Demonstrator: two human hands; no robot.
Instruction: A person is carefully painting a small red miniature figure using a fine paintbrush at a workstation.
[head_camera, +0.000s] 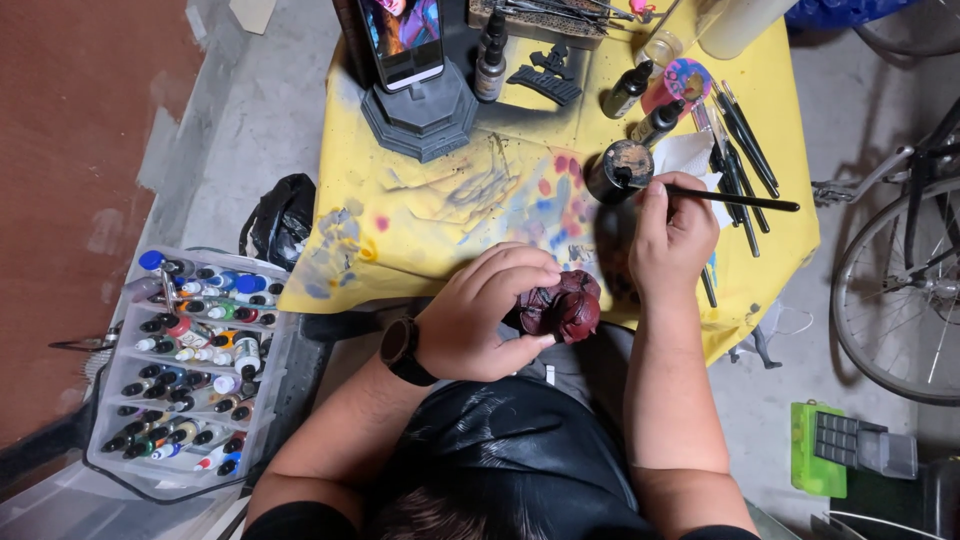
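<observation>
The left hand (478, 315) grips a dark red figurine (560, 305) just below the small black pot (619, 171), where the right hand (672, 240) dips a pinched paintbrush (735, 197) (bristles hidden), so a knock could likely tip the pot onto the yellow tabletop (440, 215).

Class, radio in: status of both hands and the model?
Left hand grips dark red figure piece. Right hand holds brush, tip at the small paint pot. Nothing between them.
</observation>
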